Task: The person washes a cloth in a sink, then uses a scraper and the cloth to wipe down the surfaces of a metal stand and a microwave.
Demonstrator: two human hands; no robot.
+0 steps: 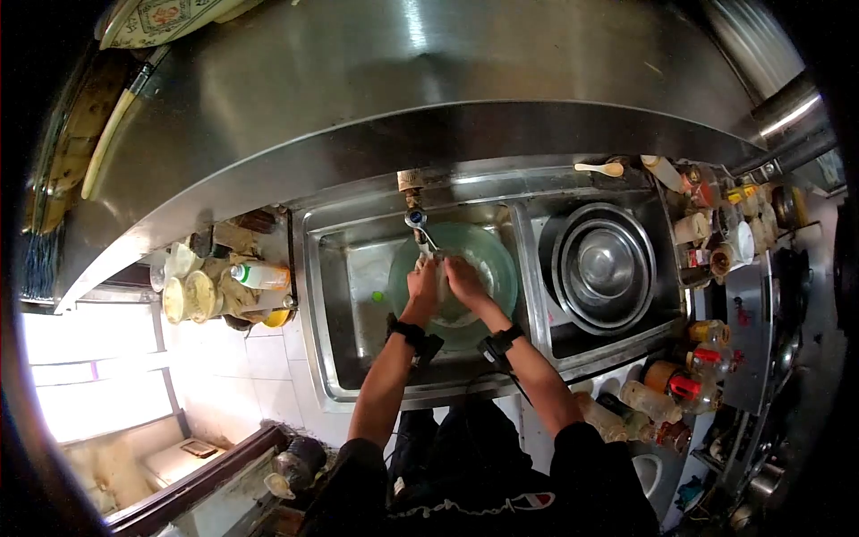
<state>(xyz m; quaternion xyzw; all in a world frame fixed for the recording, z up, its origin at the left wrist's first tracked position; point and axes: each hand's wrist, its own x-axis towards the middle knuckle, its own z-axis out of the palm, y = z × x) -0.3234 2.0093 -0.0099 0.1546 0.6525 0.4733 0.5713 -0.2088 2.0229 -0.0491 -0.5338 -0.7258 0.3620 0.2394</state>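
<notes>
Both hands are close together under the faucet [415,217], over a translucent green basin [497,259] in the left sink compartment. My left hand [422,282] has its fingers bent near the spout, and what they hold, if anything, is too small to make out. Just beside it, my right hand [465,279] is closed in the same way, with its fingertips hidden. Each wrist wears a black strap. A small bright green piece [378,296] lies on the sink floor left of the basin.
Nested metal bowls [608,264] fill the right sink compartment [667,286]. A wooden spoon [599,168] lies on the back ledge. Bottles and jars [716,224] crowd the right side, and containers [201,291] stand at the left. A metal hood edge [403,130] spans the top.
</notes>
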